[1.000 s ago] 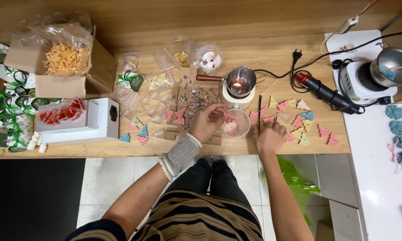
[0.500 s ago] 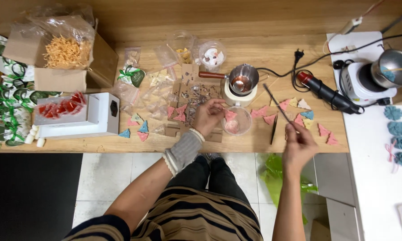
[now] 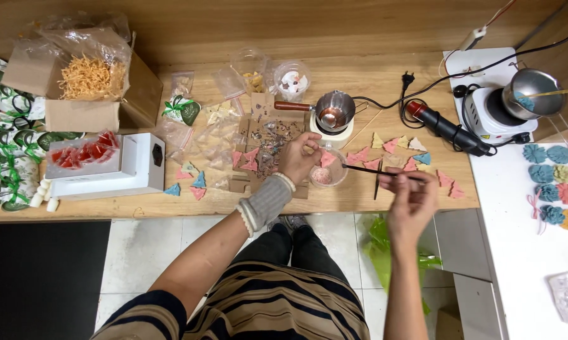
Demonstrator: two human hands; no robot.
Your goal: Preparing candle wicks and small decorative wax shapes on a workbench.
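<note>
The left hand (image 3: pixel 298 157) sits at the centre of the wooden table (image 3: pixel 384 69), its fingers curled around the rim of a small clear bowl (image 3: pixel 327 170) that holds pink bits. Whether the thumb and fingertips pinch a piece or only touch the rim, I cannot tell. At three o'clock from the bowl, the right hand (image 3: pixel 411 200) pinches a thin dark stick (image 3: pixel 375 170) between thumb and fingers; the stick lies nearly level, its tip pointing toward the bowl's edge. Pastel triangular pieces (image 3: pixel 397 146) lie scattered at two o'clock from the bowl. A small metal melting pot (image 3: pixel 334 112) stands at twelve o'clock. Half a second ago the stick slanted upward; a second ago the right hand lay flat on the table edge.
</note>
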